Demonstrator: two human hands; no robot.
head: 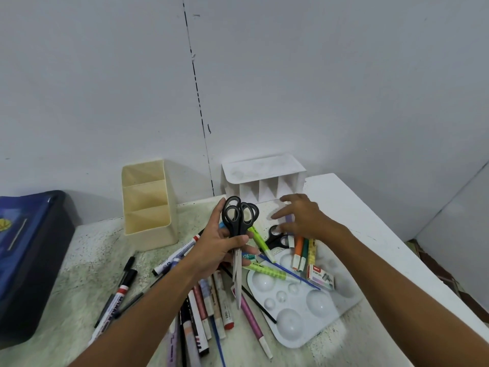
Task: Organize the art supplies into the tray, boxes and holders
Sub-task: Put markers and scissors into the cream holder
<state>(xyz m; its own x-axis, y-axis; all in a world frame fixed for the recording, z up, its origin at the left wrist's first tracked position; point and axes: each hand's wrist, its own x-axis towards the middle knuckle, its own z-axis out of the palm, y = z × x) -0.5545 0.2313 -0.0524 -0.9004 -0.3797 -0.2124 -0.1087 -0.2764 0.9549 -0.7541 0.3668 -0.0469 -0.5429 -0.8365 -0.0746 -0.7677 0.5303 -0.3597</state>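
Left hand (217,245) clamps two black scissors (239,221) blades-down while the spread right hand (304,218) reaches for a third pair (275,238); best drop them handles-up into the cream holder (148,205) just left of them.

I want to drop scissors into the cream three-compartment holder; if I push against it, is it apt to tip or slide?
The cream holder looks like thin plastic and its compartments show nothing inside, so it is probably light and may slide. It stands tall on a fairly narrow base, so a push near the rim might tip it. The left hand grips two black scissors.
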